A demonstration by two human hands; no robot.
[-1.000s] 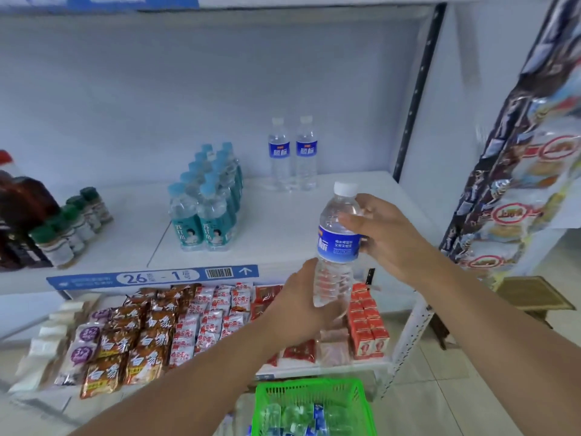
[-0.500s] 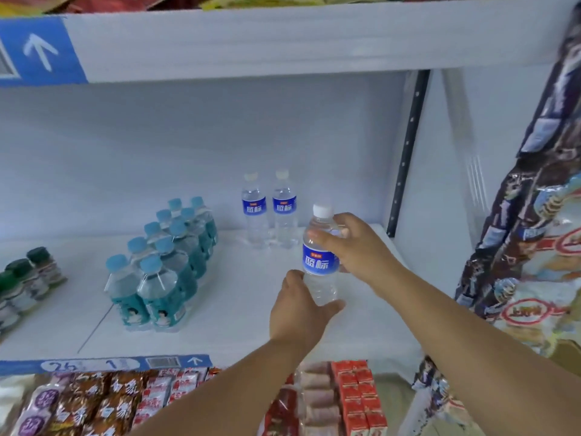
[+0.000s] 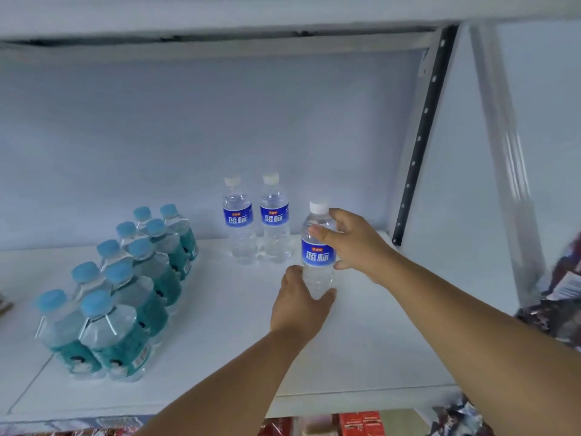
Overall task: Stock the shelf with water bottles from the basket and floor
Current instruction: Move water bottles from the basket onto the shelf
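I hold a clear water bottle (image 3: 318, 258) with a blue label and a white cap upright over the white shelf (image 3: 361, 347). My right hand (image 3: 352, 243) grips it around the neck and label from the right. My left hand (image 3: 298, 305) cups its lower part from the front. Two matching water bottles (image 3: 256, 220) stand side by side at the back of the shelf, just left of the held one. Whether the held bottle's base touches the shelf is hidden by my left hand.
A shrink-wrapped pack of teal-labelled bottles (image 3: 125, 294) with light blue caps sits on the shelf's left half. A black perforated upright (image 3: 423, 136) marks the shelf's right end. Snack bags (image 3: 562, 297) hang at the far right. Red boxes (image 3: 361, 424) show on the shelf below.
Both hands have carried the bottle up from above the basket and deeper onto the shelf, toward the two standing bottles. The basket has dropped out of view.
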